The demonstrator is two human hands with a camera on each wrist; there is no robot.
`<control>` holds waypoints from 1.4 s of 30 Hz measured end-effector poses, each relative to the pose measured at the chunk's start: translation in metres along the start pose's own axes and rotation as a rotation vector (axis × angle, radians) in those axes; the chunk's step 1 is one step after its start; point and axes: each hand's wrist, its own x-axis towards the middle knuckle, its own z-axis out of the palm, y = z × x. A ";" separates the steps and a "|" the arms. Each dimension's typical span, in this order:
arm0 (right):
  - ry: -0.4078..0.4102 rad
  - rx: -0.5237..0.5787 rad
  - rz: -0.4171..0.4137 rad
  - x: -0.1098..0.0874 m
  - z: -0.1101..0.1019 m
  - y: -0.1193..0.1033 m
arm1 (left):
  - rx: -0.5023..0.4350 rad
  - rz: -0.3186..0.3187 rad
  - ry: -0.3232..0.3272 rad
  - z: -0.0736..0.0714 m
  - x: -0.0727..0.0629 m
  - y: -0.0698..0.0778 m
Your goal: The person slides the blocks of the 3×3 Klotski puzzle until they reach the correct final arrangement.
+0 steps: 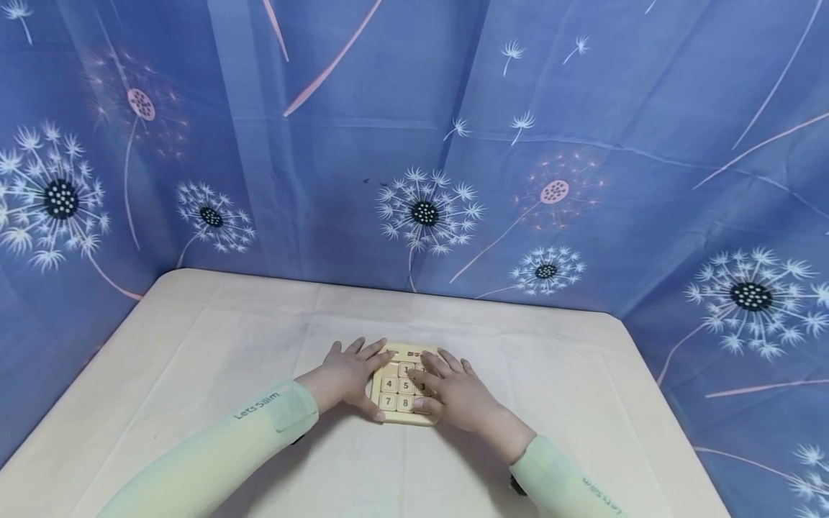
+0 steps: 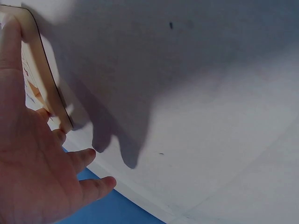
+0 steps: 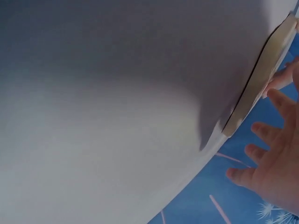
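Note:
A wooden number slide puzzle lies flat on the table in the head view, its square tiles printed with black digits such as 1, 4, 5, 7 and 8. My left hand rests along its left side, thumb by the lower left corner and a finger on the top left of the frame, the others spread. Over the right part of the tiles is my right hand, fingers fairly straight and covering some digits. Only the puzzle's pale side edge shows in the left wrist view, as does its edge in the right.
A pale cloth covers the table, which has rounded far corners. Behind and on both sides hangs a blue curtain with dandelion prints. Light green sleeves cover both forearms.

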 end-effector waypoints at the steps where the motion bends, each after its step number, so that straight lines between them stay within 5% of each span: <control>1: -0.003 0.001 0.009 0.000 0.000 0.001 | 0.000 -0.001 -0.001 0.000 0.000 0.000; 42: -0.051 -0.025 0.022 0.018 -0.001 -0.007 | 0.008 -0.001 -0.009 0.000 0.001 -0.001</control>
